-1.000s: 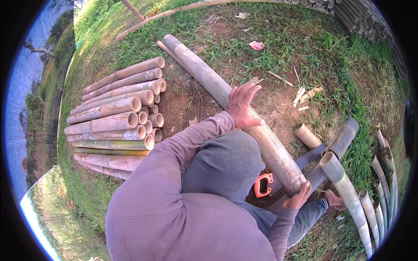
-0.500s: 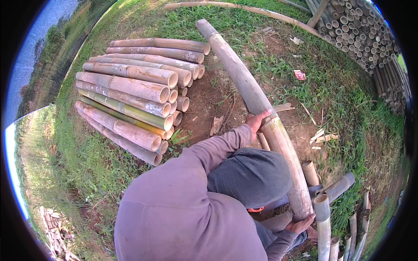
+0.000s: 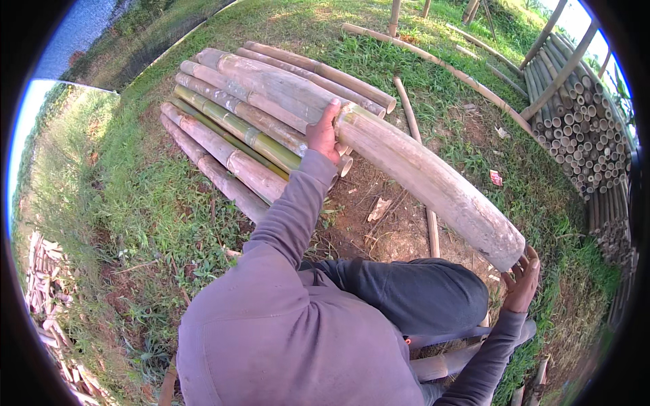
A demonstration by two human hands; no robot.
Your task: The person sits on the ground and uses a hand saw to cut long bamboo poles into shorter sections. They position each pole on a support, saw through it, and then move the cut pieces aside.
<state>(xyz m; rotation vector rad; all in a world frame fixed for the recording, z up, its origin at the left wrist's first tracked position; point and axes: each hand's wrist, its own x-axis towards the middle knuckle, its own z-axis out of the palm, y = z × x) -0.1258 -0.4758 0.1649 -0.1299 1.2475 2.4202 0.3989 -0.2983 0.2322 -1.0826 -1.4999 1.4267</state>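
Observation:
A thick, pale bamboo pole (image 3: pixel 433 181) slants across the space in front of me, its far part over the pile of cut bamboo poles (image 3: pixel 238 125). My left hand (image 3: pixel 323 137) is closed around it near the ringed joint at its middle, thumb on top. At the near right end my right hand (image 3: pixel 522 283) has bent fingers against the cut end and its underside. The pile holds several tan poles and a greener one, lying side by side. Whether the held pole rests on the pile or hovers just above it, I cannot tell.
A thin bamboo stick (image 3: pixel 432 230) lies on the bare soil past my knee. Short bamboo pieces (image 3: pixel 433 367) lie beside my legs. A large bamboo stack (image 3: pixel 586 135) stands at the far right. Wood scraps (image 3: pixel 47 291) are heaped at the left.
Both hands have swung the bamboo pole leftward, so its far end is now over the pile. My right hand has risen from near the ground with the near end. The view has shifted too.

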